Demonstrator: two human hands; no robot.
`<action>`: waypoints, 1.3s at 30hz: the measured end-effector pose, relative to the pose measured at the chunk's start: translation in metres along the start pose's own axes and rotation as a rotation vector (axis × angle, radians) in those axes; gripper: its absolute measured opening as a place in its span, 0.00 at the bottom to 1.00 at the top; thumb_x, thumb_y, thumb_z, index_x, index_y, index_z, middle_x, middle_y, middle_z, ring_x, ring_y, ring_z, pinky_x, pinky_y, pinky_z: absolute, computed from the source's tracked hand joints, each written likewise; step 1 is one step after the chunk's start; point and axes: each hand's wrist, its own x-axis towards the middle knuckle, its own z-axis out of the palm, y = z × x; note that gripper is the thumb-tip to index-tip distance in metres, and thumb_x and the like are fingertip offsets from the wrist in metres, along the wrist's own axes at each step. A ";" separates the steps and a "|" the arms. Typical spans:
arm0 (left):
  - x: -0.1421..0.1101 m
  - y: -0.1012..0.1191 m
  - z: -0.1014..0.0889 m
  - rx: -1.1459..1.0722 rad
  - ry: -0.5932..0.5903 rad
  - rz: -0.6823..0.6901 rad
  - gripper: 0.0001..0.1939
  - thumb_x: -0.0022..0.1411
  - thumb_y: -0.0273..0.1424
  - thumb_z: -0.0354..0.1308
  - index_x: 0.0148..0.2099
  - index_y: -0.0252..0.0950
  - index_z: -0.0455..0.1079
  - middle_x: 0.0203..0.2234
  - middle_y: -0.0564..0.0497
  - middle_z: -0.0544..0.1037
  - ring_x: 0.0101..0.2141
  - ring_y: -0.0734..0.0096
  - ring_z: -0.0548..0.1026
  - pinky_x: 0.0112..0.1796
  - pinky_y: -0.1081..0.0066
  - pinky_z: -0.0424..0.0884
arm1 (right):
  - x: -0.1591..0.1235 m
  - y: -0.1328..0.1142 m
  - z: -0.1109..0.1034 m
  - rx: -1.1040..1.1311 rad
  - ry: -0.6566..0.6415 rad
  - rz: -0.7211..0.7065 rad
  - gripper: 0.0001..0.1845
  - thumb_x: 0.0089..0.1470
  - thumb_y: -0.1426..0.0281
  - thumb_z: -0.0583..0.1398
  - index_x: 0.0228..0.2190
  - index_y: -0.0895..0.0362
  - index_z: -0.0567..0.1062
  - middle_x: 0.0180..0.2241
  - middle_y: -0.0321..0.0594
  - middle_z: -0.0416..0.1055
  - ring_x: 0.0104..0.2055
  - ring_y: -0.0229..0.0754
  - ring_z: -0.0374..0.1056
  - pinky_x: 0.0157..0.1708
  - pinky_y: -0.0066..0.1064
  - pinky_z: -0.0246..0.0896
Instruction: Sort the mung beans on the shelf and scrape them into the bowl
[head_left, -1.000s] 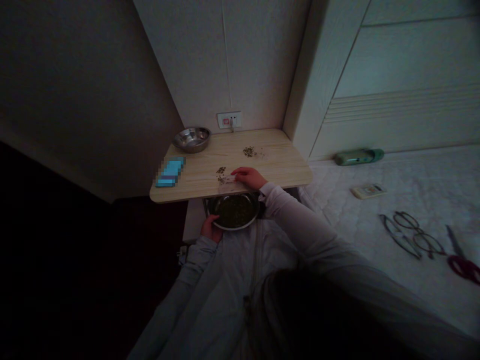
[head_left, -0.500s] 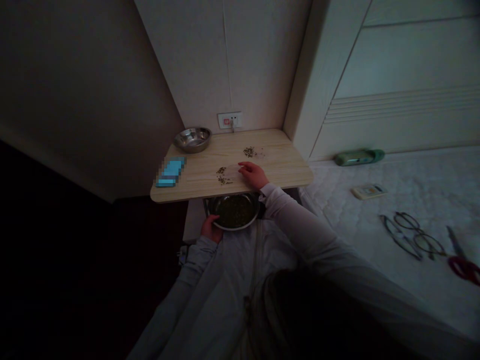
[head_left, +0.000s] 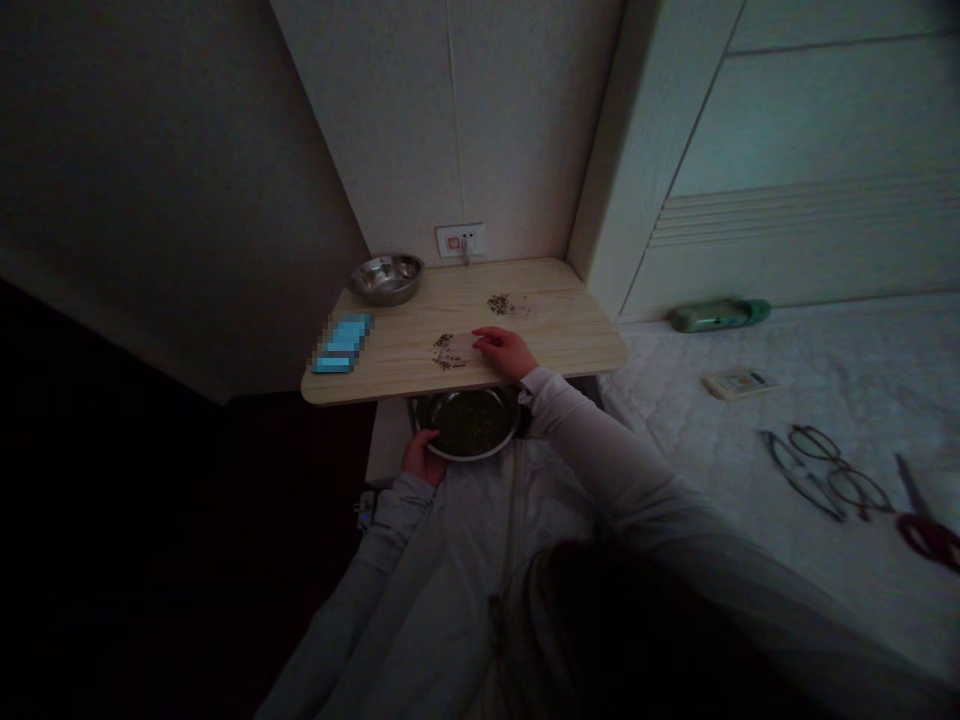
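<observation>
My left hand (head_left: 424,460) is closed on the left rim of a metal bowl (head_left: 480,457), which sits just under the table's front edge. Small dark green grains (head_left: 471,422) fill the bowl's bottom. Over the table, my right hand (head_left: 504,350) pinches a thin see-through plastic piece (head_left: 462,347) between thumb and fingers. That piece lies against a small scattered pile of grains (head_left: 444,352). Farther back is a second pile of grains (head_left: 498,303), with paler bits to its right.
The light wood table (head_left: 405,375) carries an upright metal bowl (head_left: 386,282) at back left and a phone (head_left: 343,343) at left. A socket (head_left: 460,240) is on the wall. On the white bedding at right lie a green case (head_left: 718,315), a remote (head_left: 740,383), glasses (head_left: 814,442) and scissors (head_left: 930,540).
My right hand has moved a little back and right from the table's front edge with the plastic piece. Near-pile grains now spread slightly farther right. My left hand and its bowl stay still.
</observation>
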 end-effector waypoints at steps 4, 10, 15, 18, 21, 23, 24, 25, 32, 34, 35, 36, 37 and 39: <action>0.000 0.000 -0.001 0.010 -0.016 0.006 0.12 0.41 0.21 0.49 0.28 0.35 0.70 0.24 0.49 0.78 0.41 0.59 0.71 0.45 0.60 0.64 | -0.001 -0.004 -0.001 0.032 0.002 0.023 0.14 0.44 0.73 0.54 0.36 0.58 0.71 0.28 0.36 0.72 0.28 0.31 0.65 0.37 0.29 0.60; -0.001 0.000 0.001 0.010 0.006 -0.003 0.13 0.42 0.20 0.48 0.30 0.36 0.71 0.25 0.50 0.78 0.43 0.61 0.70 0.46 0.61 0.64 | 0.000 -0.003 -0.003 0.091 0.006 0.038 0.13 0.43 0.74 0.54 0.34 0.59 0.71 0.26 0.35 0.71 0.24 0.30 0.62 0.34 0.27 0.60; -0.003 0.000 0.003 -0.010 0.028 0.010 0.13 0.42 0.20 0.48 0.30 0.33 0.71 0.23 0.50 0.77 0.42 0.62 0.71 0.46 0.62 0.64 | 0.000 -0.003 -0.001 0.147 -0.025 0.030 0.13 0.44 0.73 0.54 0.35 0.59 0.70 0.27 0.36 0.71 0.24 0.30 0.62 0.33 0.26 0.60; -0.003 0.000 0.004 -0.020 0.022 -0.005 0.14 0.42 0.19 0.48 0.30 0.33 0.71 0.24 0.49 0.77 0.42 0.62 0.71 0.46 0.63 0.64 | -0.001 -0.005 -0.001 0.143 -0.056 0.040 0.13 0.43 0.73 0.55 0.35 0.58 0.70 0.27 0.35 0.71 0.24 0.29 0.62 0.33 0.27 0.60; -0.003 0.000 0.003 -0.020 0.016 0.002 0.14 0.42 0.19 0.48 0.30 0.33 0.71 0.24 0.49 0.78 0.41 0.62 0.71 0.45 0.63 0.64 | -0.002 -0.007 -0.001 0.122 -0.064 0.054 0.13 0.43 0.74 0.54 0.34 0.60 0.71 0.26 0.36 0.71 0.24 0.30 0.62 0.33 0.28 0.60; -0.002 0.000 0.003 -0.015 0.015 0.002 0.13 0.43 0.20 0.48 0.30 0.33 0.71 0.24 0.49 0.78 0.41 0.62 0.71 0.45 0.63 0.64 | -0.002 -0.008 -0.002 0.121 -0.061 0.069 0.13 0.43 0.74 0.54 0.34 0.61 0.71 0.26 0.37 0.71 0.24 0.31 0.63 0.34 0.29 0.60; -0.002 0.000 0.002 -0.012 0.016 -0.002 0.12 0.43 0.20 0.48 0.30 0.33 0.71 0.24 0.48 0.78 0.41 0.61 0.71 0.45 0.63 0.64 | -0.002 -0.008 -0.002 0.128 -0.058 0.076 0.13 0.43 0.74 0.53 0.34 0.61 0.72 0.26 0.37 0.71 0.24 0.31 0.63 0.34 0.29 0.60; -0.002 0.000 0.002 -0.008 0.019 -0.007 0.12 0.43 0.20 0.48 0.29 0.32 0.71 0.24 0.48 0.77 0.41 0.61 0.71 0.45 0.63 0.64 | -0.002 -0.008 -0.002 0.137 -0.053 0.083 0.13 0.43 0.74 0.53 0.33 0.61 0.72 0.26 0.37 0.71 0.24 0.31 0.62 0.33 0.29 0.60; 0.000 -0.001 -0.001 0.000 0.001 -0.009 0.12 0.44 0.20 0.48 0.29 0.33 0.70 0.23 0.51 0.77 0.39 0.65 0.72 0.46 0.64 0.63 | -0.003 -0.007 -0.002 0.219 -0.039 0.078 0.10 0.41 0.75 0.55 0.30 0.59 0.72 0.23 0.33 0.70 0.23 0.30 0.61 0.31 0.27 0.59; 0.000 -0.001 -0.001 -0.005 -0.008 -0.016 0.12 0.44 0.20 0.47 0.30 0.33 0.70 0.23 0.51 0.77 0.39 0.64 0.72 0.46 0.63 0.63 | -0.003 -0.008 -0.002 0.233 -0.040 0.078 0.10 0.41 0.75 0.55 0.30 0.59 0.71 0.23 0.34 0.70 0.23 0.30 0.61 0.31 0.27 0.59; 0.000 -0.001 -0.001 -0.009 -0.009 -0.017 0.12 0.44 0.20 0.47 0.30 0.33 0.70 0.23 0.51 0.77 0.39 0.64 0.72 0.46 0.63 0.63 | -0.003 -0.008 -0.002 0.237 -0.041 0.080 0.10 0.41 0.75 0.55 0.30 0.59 0.71 0.23 0.34 0.70 0.23 0.30 0.61 0.31 0.27 0.59; 0.000 -0.001 -0.001 -0.013 -0.008 -0.015 0.12 0.44 0.20 0.47 0.30 0.33 0.70 0.23 0.51 0.77 0.39 0.64 0.72 0.46 0.63 0.63 | -0.003 -0.009 -0.002 0.240 -0.042 0.082 0.10 0.41 0.75 0.55 0.30 0.59 0.71 0.23 0.34 0.70 0.23 0.30 0.61 0.31 0.27 0.59; -0.001 0.000 0.000 -0.017 -0.005 -0.014 0.12 0.44 0.20 0.47 0.30 0.33 0.70 0.23 0.51 0.77 0.39 0.64 0.72 0.45 0.63 0.63 | -0.003 -0.009 -0.002 0.243 -0.044 0.085 0.10 0.41 0.75 0.55 0.29 0.59 0.71 0.23 0.33 0.70 0.23 0.30 0.61 0.31 0.27 0.59; -0.001 0.000 0.001 -0.020 0.003 -0.015 0.12 0.44 0.20 0.47 0.29 0.34 0.70 0.22 0.50 0.77 0.39 0.64 0.72 0.45 0.64 0.63 | -0.003 -0.010 -0.002 0.242 -0.045 0.090 0.10 0.41 0.76 0.54 0.29 0.58 0.71 0.23 0.33 0.70 0.23 0.30 0.61 0.30 0.27 0.59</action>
